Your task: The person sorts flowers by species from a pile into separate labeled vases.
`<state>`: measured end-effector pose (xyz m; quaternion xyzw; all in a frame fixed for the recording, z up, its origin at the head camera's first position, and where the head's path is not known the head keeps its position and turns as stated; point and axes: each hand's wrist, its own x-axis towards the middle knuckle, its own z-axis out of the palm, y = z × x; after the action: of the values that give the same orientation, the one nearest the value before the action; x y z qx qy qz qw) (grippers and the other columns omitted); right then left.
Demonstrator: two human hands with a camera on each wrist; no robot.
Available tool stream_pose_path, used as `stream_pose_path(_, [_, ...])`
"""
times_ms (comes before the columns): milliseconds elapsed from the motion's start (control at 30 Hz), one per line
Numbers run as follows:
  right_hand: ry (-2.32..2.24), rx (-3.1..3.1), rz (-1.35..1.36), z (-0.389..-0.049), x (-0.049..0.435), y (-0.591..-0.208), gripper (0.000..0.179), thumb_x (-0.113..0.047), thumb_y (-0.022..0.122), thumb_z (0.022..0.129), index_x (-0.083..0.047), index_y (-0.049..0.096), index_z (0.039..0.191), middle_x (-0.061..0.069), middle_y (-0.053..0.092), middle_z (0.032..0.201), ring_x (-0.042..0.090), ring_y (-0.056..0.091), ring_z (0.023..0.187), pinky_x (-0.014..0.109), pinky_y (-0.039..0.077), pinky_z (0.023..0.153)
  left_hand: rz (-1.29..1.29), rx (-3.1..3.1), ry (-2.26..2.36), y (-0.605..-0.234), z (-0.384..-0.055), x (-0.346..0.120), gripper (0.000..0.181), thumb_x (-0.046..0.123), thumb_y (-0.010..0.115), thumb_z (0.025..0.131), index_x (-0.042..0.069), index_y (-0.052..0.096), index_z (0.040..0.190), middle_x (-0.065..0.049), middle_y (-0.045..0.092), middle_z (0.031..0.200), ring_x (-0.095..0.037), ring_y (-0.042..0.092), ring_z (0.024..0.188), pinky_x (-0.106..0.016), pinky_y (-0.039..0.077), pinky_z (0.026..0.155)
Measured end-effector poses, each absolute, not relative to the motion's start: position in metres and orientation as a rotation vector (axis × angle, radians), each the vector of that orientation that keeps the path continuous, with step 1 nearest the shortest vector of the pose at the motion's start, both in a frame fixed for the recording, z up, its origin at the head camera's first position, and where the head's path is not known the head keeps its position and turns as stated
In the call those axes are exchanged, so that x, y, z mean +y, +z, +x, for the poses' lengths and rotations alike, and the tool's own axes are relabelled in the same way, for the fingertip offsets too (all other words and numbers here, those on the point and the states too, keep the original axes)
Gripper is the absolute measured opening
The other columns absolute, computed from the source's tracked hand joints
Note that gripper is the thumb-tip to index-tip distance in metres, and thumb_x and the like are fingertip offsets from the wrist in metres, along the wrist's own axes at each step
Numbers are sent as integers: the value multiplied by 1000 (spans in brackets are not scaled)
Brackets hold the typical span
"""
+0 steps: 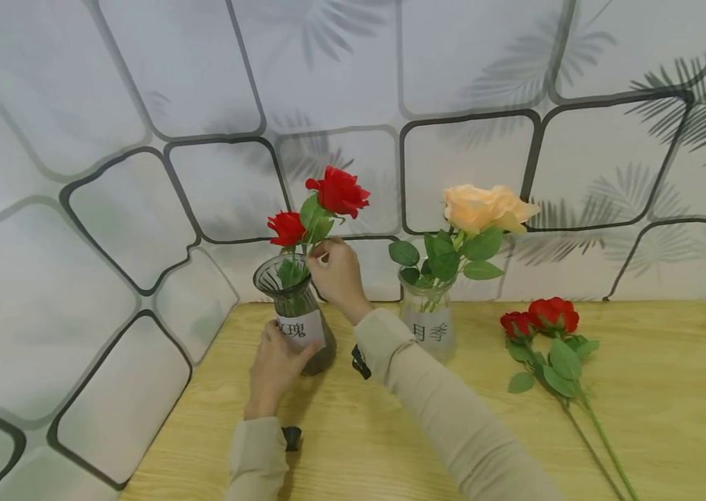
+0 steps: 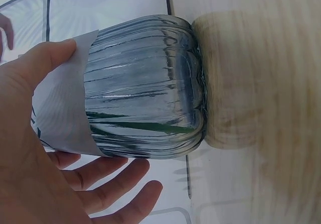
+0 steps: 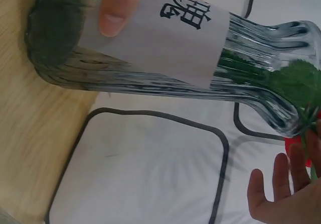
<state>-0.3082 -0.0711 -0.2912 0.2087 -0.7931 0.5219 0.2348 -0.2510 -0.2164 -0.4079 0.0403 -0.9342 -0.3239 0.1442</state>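
A smoky grey ribbed glass vase with a white paper label stands at the left, tilted slightly in the head view. My left hand grips its lower body, thumb and fingers on opposite sides, as the left wrist view also shows. Two red roses rise from the mouth, a large rose and a smaller rose. At the rim, my right hand pinches a rose stem between thumb and index finger. Green stem ends show through the glass. The exact pinch point is partly hidden.
Right of my right hand stands a clear vase with a label and a peach flower. Two more red roses lie on the wooden table. A patterned backdrop closes off the back and left.
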Motion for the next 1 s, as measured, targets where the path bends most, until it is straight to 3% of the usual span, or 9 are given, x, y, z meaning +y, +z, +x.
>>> stream_pose_path(267, [1513, -2254, 447, -314, -74, -295, 13, -9, 72, 94, 3, 76, 93, 15, 71, 93, 29, 64, 82, 36, 52, 71, 105, -2704, -922, -407, -250, -214, 87, 44, 75, 90, -10, 31, 142, -30, 51, 126, -43, 58, 111, -58, 51, 89])
stream_pose_path(500, [1778, -2369, 160, -316, -77, -288, 22, -18, 78, 91, 2, 71, 95, 13, 70, 92, 28, 65, 83, 36, 54, 71, 112, -2708, -926, -407, -249, -215, 87, 43, 76, 89, -10, 31, 142, -31, 51, 126, -44, 58, 112, -59, 51, 89])
stream_pose_path(567, [1937, -2378, 112, -317, -75, -288, 26, -20, 77, 92, 2, 69, 102, 14, 69, 98, 25, 63, 80, 36, 56, 71, 114, -2706, -928, -408, -249, -215, 88, 44, 76, 89, -10, 31, 142, -31, 52, 126, -44, 58, 112, -60, 51, 90])
stream_pose_path(800, [2358, -2235, 132, -309, -53, -293, 28, -16, 65, 99, 3, 62, 120, 14, 65, 104, 20, 62, 80, 48, 56, 88, 127, -2703, -945, -408, -251, -213, 89, 46, 76, 88, -8, 31, 143, -29, 51, 127, -43, 58, 113, -59, 50, 90])
stream_pose_path(1000, [2499, -2146, 145, -295, -31, -297, 23, -11, 62, 100, 5, 63, 117, 20, 64, 110, 25, 66, 84, 39, 60, 78, 143, -2698, -936, -409, -251, -214, 88, 46, 76, 88, -8, 31, 141, -29, 51, 125, -43, 58, 112, -59, 50, 89])
